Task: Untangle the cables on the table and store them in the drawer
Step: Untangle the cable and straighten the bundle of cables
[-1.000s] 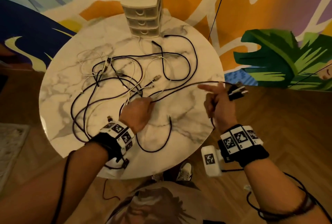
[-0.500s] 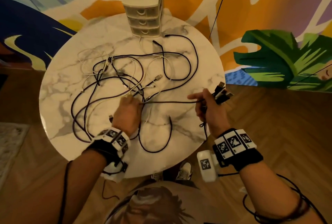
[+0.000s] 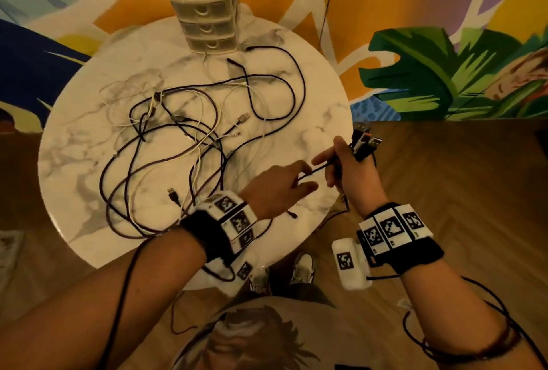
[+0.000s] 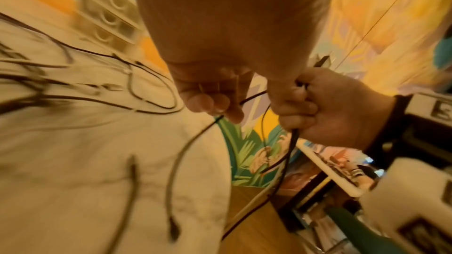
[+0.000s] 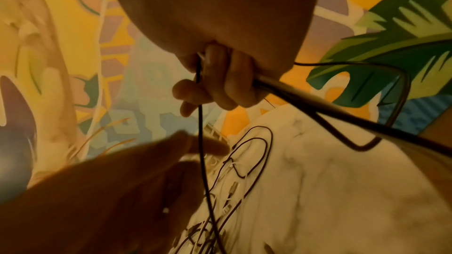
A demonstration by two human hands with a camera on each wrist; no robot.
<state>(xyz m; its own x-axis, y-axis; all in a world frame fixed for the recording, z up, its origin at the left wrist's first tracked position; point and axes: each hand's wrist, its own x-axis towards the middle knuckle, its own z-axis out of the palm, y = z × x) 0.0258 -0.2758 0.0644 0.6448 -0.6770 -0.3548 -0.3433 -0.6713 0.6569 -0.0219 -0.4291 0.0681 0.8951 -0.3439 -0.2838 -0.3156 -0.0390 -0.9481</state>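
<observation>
A tangle of black and white cables [image 3: 178, 138] lies across the round marble table [image 3: 314, 94]. The beige three-drawer unit [image 3: 204, 11] stands at the table's far edge with its drawers closed. At the right rim, my right hand [image 3: 350, 171] grips a gathered black cable [image 3: 315, 170], and several plug ends [image 3: 365, 141] stick out above the fist. My left hand [image 3: 281, 184] is just left of it and pinches the same cable. The left wrist view shows my left fingers [image 4: 212, 101] curled round the cable [image 4: 252, 97]. The right wrist view shows my right fingers [image 5: 220, 84] closed on it.
A loose USB plug [image 3: 173, 194] lies near my left wrist. A black loop [image 3: 278, 85] curves toward the drawer unit. Part of the held cable hangs off the table's right edge over the wooden floor [image 3: 459, 191]. A painted wall stands behind the table.
My left hand has left the tangle and slid right along the black cable until it is close to my right hand. The right hand has stayed near the table's right rim.
</observation>
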